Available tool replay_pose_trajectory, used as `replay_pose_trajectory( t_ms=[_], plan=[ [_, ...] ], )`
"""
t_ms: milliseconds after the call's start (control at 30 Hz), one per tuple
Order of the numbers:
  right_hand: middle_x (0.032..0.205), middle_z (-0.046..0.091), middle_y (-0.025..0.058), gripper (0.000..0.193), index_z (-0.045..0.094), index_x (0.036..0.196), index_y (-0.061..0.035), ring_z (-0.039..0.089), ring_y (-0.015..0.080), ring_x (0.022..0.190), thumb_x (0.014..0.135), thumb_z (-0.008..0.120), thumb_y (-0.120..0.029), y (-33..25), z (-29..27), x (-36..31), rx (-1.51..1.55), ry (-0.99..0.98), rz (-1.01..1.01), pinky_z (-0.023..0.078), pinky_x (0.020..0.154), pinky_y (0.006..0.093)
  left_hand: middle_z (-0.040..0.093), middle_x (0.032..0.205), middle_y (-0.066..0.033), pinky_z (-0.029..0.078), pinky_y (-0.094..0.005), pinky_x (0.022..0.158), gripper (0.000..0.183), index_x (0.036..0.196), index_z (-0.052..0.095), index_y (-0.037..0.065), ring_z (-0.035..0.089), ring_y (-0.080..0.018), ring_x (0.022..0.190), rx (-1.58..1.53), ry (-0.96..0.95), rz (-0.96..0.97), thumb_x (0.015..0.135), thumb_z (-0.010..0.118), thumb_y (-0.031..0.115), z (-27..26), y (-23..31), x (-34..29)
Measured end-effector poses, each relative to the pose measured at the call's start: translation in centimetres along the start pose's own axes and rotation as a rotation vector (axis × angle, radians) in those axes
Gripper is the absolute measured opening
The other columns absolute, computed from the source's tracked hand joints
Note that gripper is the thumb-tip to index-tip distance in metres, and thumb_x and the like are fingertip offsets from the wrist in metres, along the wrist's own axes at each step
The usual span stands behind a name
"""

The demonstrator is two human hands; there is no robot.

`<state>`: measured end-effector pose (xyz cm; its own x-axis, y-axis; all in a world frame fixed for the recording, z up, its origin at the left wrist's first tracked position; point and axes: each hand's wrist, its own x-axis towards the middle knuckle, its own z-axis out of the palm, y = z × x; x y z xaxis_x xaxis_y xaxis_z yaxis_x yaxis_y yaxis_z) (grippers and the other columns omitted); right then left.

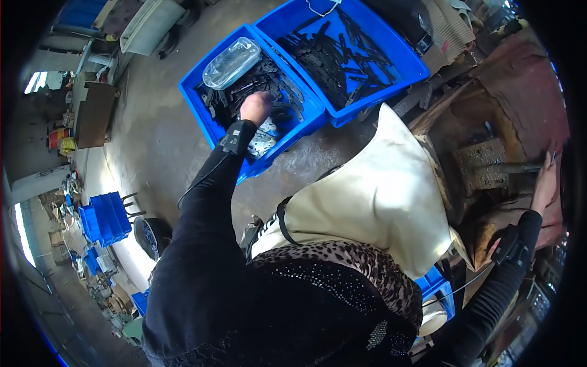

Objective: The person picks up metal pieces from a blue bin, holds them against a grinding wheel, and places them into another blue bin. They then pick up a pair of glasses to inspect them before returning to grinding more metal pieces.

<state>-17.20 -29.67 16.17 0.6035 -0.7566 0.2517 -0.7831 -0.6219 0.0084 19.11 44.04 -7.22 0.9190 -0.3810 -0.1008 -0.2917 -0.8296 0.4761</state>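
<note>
My left hand reaches down into the nearer blue bin, over a heap of dark flat metal pieces. Its fingers are blurred and turned away, so I cannot make out whether they hold a piece. Lighter, silvery flat pieces lie in the bin's near end, close to my wrist. At the far right my right hand lies against a dark red cover, fingers stretched out beside the end of a metal rod. No piece shows in that hand.
A clear plastic container sits on the heap. A second blue bin with more dark strips adjoins it. A cream cloth covers my lap. To the right is a worn metal block; stacked blue crates stand on the left.
</note>
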Motion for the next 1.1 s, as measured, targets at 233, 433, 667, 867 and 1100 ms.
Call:
replay_pose_trajectory(
  t_ms=[233,433,667,867,1100],
  plan=[
    [0.114,0.061,0.0251,0.055,0.052,0.13,-0.0069,0.056,0.0437,0.107,0.098,0.037,-0.05,-1.4,-0.5,-1.1,0.01,0.062,0.089,0.046,0.087,0.0464,0.061,0.092,-0.0111,0.053,-0.0422,0.072,0.019,0.098,0.066,0.014,0.063,-0.0317,0.089,0.362,-0.043,0.481,0.081,0.057,0.014,4.9,1.2,1.4],
    [0.12,0.06,0.0202,0.039,0.05,0.132,-0.0122,0.058,0.0391,0.107,0.095,0.041,-0.024,-4.2,-1.7,-3.5,-0.324,0.075,-0.235,0.047,0.085,0.048,0.056,0.091,-0.0139,0.053,-0.0441,0.069,0.025,0.106,0.055,0.013,0.062,-0.0333,0.087,0.4,-0.181,0.592,0.081,0.055,0.012,3.8,1.3,1.6],
    [0.102,0.064,0.025,0.042,0.058,0.116,-0.0099,0.059,0.0444,0.099,0.097,0.041,-0.043,-9.9,-5.0,-5.3,0.05,0.065,0.131,0.046,0.083,0.0526,0.06,0.09,-0.0187,0.051,-0.0482,0.067,0.017,0.096,0.057,0.008,0.061,-0.0391,0.082,0.278,0.197,0.397,0.079,0.059,0.008,-1.5,0.7,0.3],
    [0.098,0.064,0.0254,0.041,0.058,0.112,-0.0061,0.058,0.0454,0.097,0.097,0.043,-0.042,-9.5,-6.5,-8.4,0.201,0.125,0.105,0.044,0.08,0.053,0.061,0.088,-0.019,0.05,-0.0479,0.069,0.015,0.09,0.063,0.005,0.062,-0.0387,0.083,0.529,0.016,0.142,0.086,0.05,0.014,-3.3,-4.4,-1.4],
    [0.096,0.063,0.0256,0.027,0.058,0.108,0.0018,0.062,0.0384,0.092,0.096,0.054,-0.022,-14.6,-10.0,-22.5,0.601,0.063,0.052,0.048,0.075,0.0381,0.064,0.084,-0.0188,0.051,-0.0494,0.068,0.024,0.084,0.066,0.004,0.063,-0.0393,0.078,0.673,0.096,0.226,0.09,0.049,0.019,-1.9,-7.6,-4.1]
  ],
)
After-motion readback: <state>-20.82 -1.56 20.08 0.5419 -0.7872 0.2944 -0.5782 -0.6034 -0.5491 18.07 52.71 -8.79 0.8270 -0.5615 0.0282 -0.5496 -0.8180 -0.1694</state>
